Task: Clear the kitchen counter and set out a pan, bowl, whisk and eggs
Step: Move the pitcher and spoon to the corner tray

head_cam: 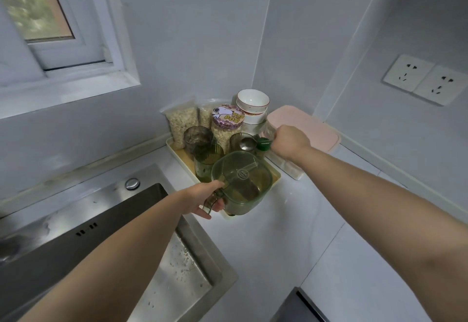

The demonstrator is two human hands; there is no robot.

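Hands: the left hand (211,198) grips the handle of the pitcher (243,184), fingers curled round it. The right hand (291,141) is a closed fist beside a green cap (263,143); its fingers are hidden, so I cannot tell what it holds.
Head view, tray: the tray (276,173) sits in the corner of the table (291,233), packed with cups (200,139), a lidded jar (228,119), oat bags (181,121) and a spoon (247,143). The pitcher stands at its front edge, nearest the sink (126,220); whether it is lifted or resting is unclear.
Head view, task things: the bowls (253,101) are stacked at the back of the tray, against the wall corner. No pan, whisk or eggs show.
Head view, right side: a pink-lidded box (304,124) lies just beside the tray, under the right wrist.
Stage: judged as clearing, with the corner still crowded.
Risk, pitcher: held by the handle alone, it could swing and knock the cups next to it.
Risk, right arm: pulling back across the tray could catch the spoon or jar and tip them.
Risk, bowls: the stack is tall and hemmed in, so a bump from either arm could topple it.
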